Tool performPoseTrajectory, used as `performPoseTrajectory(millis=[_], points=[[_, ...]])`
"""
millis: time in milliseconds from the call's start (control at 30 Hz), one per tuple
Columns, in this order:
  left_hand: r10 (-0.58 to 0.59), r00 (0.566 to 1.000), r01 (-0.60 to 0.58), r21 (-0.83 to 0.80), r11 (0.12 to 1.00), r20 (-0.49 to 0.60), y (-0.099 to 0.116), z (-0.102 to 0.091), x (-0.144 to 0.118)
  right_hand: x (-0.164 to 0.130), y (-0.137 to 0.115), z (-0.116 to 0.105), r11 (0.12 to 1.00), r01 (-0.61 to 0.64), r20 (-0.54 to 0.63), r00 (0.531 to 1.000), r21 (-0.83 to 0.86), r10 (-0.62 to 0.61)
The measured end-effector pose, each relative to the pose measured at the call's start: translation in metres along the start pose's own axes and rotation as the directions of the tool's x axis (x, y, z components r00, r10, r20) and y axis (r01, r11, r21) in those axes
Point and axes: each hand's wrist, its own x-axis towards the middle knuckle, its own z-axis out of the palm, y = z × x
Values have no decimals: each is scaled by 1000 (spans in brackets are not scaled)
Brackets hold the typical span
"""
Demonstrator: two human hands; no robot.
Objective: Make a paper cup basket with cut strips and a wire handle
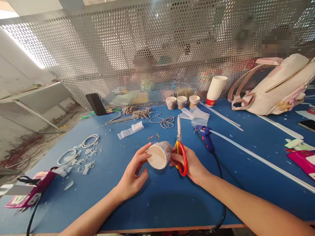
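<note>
At the far left edge of your blue table point(172, 203) lies a pink packet point(31, 191), with white scraps point(82, 162) and two thin rings point(78, 147) scattered just beyond it. A dark phone point(95, 104) leans against the perforated screen point(147, 49) at the back, and coils of cord point(137, 113) lie near it.

Your left hand point(134, 173) is partly open, its fingertips touching the rim of a small white cup point(159, 154) that lies tipped on its side, mouth toward you, just above the table in the middle. Your right hand point(190, 164) touches the cup's other side while gripping the red-handled scissors point(180, 149), its fingers through the loops; the blades are together and point away from you. So the cup sits held between both hands.

Just right of the scissors lies a blue glue gun point(206, 136), its black cable running back toward you. Behind it stand three little baskets point(182, 101) and a stack of cups point(216, 90). A pale backpack point(278, 85) rests at the far right.
</note>
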Motion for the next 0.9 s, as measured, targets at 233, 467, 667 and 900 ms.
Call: performPoseTrajectory(millis=[233, 467, 667, 900], points=[[-88, 990, 58, -255, 965, -110, 8, 6, 3, -3, 3, -2, 995, 82, 13, 997, -52, -81], [-205, 977, 197, -109, 974, -66, 11, 5, 8, -3, 3, -6, 977, 157, 22, 988, -142, -155], [-393, 912, 362, -221, 906, -115, 7, 6, 10, -5, 4, -7, 987, 123, 69, 991, -106, -116], [-408, 884, 368, -198, 909, -229, 10, 6, 14, -4, 6, -7, 978, 156, 61, 987, -138, -149]])
